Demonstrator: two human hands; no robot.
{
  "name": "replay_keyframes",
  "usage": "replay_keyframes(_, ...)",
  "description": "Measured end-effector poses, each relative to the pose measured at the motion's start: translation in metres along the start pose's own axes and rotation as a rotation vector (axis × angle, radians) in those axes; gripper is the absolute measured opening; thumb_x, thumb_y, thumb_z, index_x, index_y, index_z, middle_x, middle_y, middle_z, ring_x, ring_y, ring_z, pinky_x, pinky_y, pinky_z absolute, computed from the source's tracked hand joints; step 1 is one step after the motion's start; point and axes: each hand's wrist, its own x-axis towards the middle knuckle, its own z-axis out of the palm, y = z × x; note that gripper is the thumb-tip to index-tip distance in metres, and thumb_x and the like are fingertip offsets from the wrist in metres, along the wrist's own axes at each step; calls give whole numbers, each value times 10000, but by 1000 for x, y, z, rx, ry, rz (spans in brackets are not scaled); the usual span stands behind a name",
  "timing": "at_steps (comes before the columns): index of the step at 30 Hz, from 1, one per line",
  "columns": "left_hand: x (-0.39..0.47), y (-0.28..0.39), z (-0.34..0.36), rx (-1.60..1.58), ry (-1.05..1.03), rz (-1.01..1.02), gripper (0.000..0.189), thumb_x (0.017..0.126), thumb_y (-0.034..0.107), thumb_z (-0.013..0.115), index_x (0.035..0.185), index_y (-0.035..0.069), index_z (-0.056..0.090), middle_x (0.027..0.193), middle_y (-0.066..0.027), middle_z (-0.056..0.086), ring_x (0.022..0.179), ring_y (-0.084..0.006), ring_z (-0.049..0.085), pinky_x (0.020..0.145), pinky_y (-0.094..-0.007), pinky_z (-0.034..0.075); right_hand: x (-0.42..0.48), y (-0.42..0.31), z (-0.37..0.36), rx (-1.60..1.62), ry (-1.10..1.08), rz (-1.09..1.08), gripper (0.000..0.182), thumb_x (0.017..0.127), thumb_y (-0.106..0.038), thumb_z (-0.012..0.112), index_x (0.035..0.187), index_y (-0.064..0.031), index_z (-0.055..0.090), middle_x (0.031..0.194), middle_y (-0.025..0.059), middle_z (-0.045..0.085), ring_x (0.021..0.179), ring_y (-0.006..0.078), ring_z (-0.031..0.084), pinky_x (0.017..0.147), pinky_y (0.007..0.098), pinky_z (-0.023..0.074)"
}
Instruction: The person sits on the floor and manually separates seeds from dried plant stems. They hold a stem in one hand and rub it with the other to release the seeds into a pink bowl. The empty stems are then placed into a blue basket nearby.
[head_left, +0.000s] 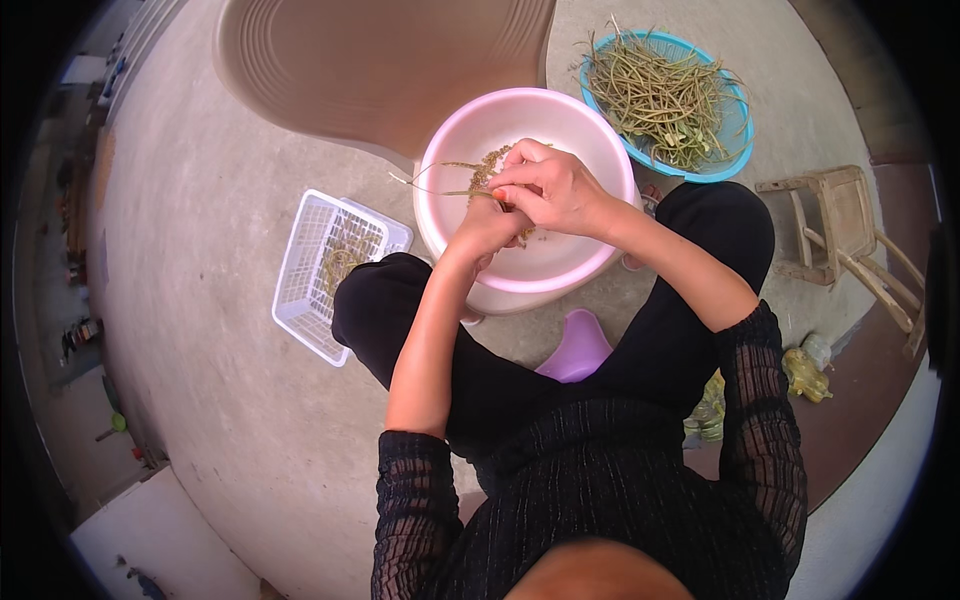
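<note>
Both hands meet over a pink plastic basin (630, 176) that stands between my knees. My left hand (487, 229) is closed around thin long bean pods (463, 193), whose stalk ends stick out to the left past the basin's rim. My right hand (559, 187) lies partly over the left one, its thumb and bent fingers pinched on the pods. Where the fingertips meet, the pods are mostly hidden. Small brown beans (487, 166) are gathered on the basin's floor beneath the hands, and a few show below the left hand.
A blue plastic basket (748, 142) heaped with pods stands far right. At left, a white plastic basket (300, 315) contains some pods or husks. The basin rests on a beige plastic chair (382, 67). A purple plastic stool (577, 349) shows between my legs; a wooden stool (836, 225) lies tipped at right.
</note>
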Motion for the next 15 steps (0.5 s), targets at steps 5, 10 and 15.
replay_keyframes(5,3,-5,3,43,-9,14,264,721,37,610,967,90,531,777,21,497,576,-48,434,444,-191,291,1,1,7,-7,-12,17,179,739,-70,676,912,-67,723,859,77,590,744,182,595,671,288,481)
replay_keyframes(10,6,-10,-1,70,-70,119,270,733,29,653,988,55,568,842,-7,576,638,-82,525,516,-210,392,1,6,12,124,52,82,159,764,-44,668,914,-50,719,864,59,605,706,115,591,618,255,480)
replay_keyframes(15,-6,8,-10,12,19,303,290,783,89,717,1040,-2,619,909,-53,638,738,-112,581,690,-237,463,8,-9,-16,414,111,414,128,798,-99,669,883,-10,706,762,55,671,508,69,571,472,222,458)
